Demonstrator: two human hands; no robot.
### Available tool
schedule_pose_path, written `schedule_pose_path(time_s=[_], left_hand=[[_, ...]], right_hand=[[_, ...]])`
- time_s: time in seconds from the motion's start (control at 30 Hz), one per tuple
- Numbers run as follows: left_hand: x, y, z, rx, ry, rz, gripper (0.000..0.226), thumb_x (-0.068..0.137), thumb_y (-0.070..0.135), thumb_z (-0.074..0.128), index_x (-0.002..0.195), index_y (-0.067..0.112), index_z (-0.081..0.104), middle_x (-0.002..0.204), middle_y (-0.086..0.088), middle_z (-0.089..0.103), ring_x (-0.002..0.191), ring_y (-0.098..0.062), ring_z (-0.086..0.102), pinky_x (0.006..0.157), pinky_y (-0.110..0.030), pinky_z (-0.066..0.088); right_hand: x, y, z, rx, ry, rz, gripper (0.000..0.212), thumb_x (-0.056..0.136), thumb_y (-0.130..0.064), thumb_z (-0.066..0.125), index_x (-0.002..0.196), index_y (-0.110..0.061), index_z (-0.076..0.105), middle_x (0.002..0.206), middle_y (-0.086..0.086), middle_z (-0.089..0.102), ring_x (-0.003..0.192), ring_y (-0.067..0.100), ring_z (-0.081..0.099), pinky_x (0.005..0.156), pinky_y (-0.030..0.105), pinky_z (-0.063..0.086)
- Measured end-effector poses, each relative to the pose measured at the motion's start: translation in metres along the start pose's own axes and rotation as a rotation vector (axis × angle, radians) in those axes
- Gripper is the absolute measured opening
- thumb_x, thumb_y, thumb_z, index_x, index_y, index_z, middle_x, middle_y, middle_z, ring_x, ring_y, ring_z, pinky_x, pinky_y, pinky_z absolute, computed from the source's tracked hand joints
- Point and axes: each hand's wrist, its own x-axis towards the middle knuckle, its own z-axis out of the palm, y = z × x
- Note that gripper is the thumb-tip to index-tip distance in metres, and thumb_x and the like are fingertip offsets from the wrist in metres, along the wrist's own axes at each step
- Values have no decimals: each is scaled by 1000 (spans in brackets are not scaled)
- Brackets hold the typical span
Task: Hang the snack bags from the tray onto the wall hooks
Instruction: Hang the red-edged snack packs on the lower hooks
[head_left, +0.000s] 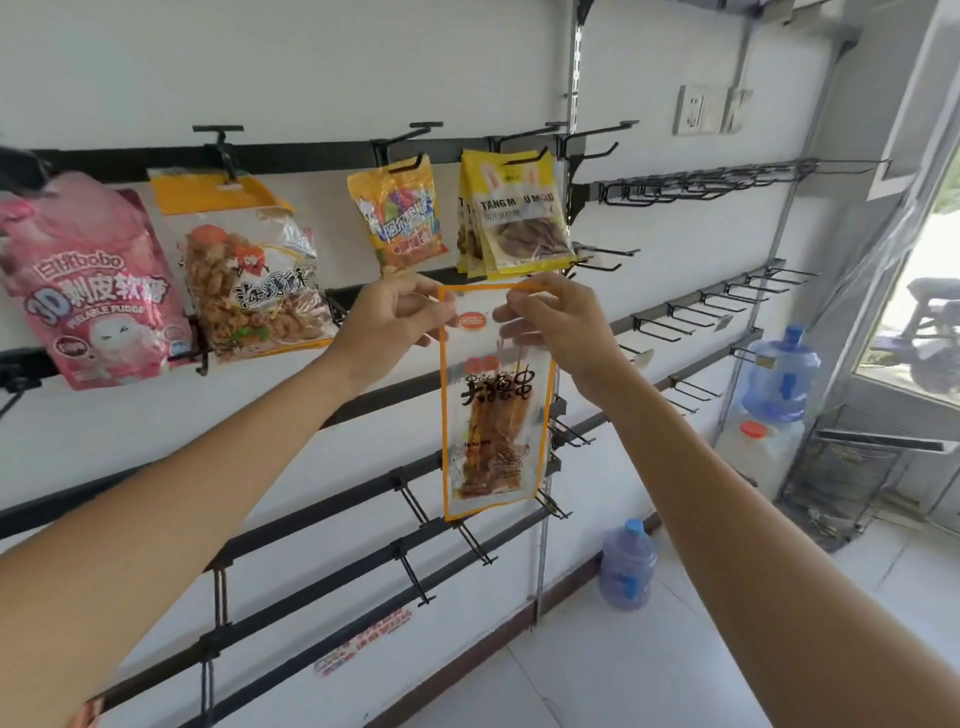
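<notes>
Mid-frame, left hand (397, 312) and right hand (550, 317) pinch the skewer snack bag (493, 415) by its top corners; hanging step, next thread its hole onto a hook (597, 265).

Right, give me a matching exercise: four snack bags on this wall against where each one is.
Bags:
1. pink fudge bag
2. orange-edged clear bag
3. yellow rabbit-ear bags
4. yellow candy bag

Places:
A. held at its top by both hands
B. far left of the top rail
C. hanging just left of the rabbit-ear bags
D. right above the hands

Pairs: 1-B, 2-A, 3-D, 4-C
</notes>
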Motion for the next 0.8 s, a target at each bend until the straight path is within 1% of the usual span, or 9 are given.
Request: schedule_pose_path(time_s=[0.13,0.23,0.3,0.37,0.5,0.57,0.63,0.7,0.8], left_hand=[[15,-10,-19,110,31,81,20,93,19,68,112,15,65,94,-3,74,79,-19,71,76,-31,55],[20,-19,-42,580,162,373,45,92,23,66,134,24,50,116,2,64,98,-12,59,88,-25,46],[18,-25,-55,721,206,498,51,91,21,66,138,19,46,122,-1,58,106,-13,52,93,-26,41],[14,-30,-66,674,244,459,52,92,20,66,140,18,45,125,0,56,103,-9,52,90,-21,42],[3,-32,-89,506,273,202,52,94,28,64,141,23,42,118,7,59,93,-2,60,75,-16,51],[-5,-30,-100,284,265,62,49,94,26,65,139,21,46,110,3,65,91,-5,66,74,-19,56],[-13,-27,-109,79,271,-44,38,94,21,66,130,16,57,101,-4,73,91,-13,70,82,-34,58],[-21,-23,-115,22,282,-92,25,91,22,67,116,19,67,102,-3,75,94,-18,71,89,-44,57],[-30,-16,-122,32,346,-111,23,91,14,66,114,14,69,108,-5,74,99,-24,71,81,-40,61]], right_hand=[[25,1,19,-26,-36,-22,5,99,-8,58,97,-4,60,81,7,72,64,17,67,62,27,53],[47,-7,36,-105,-82,-79,3,99,-6,57,98,-4,60,74,2,70,63,21,63,61,32,52],[59,-12,49,-114,-107,-125,4,98,-4,58,95,-5,60,73,9,68,64,26,58,60,37,50],[69,-14,65,-89,-145,-144,5,97,-3,58,93,-2,60,73,17,64,64,27,54,59,37,47],[83,-13,96,-76,-229,-148,18,97,-4,60,102,13,58,72,11,67,61,26,56,55,34,49],[89,-9,109,-40,-271,-141,18,97,-5,60,104,11,58,76,11,69,62,26,59,58,37,52],[92,-8,123,-14,-308,-144,15,97,-6,60,104,8,60,78,10,71,63,23,63,63,40,55],[93,-10,136,20,-352,-152,14,97,-7,60,103,6,61,81,13,71,63,20,63,63,38,54],[92,-14,152,78,-403,-138,10,98,-7,60,101,3,61,79,12,69,56,13,61,55,25,51]])
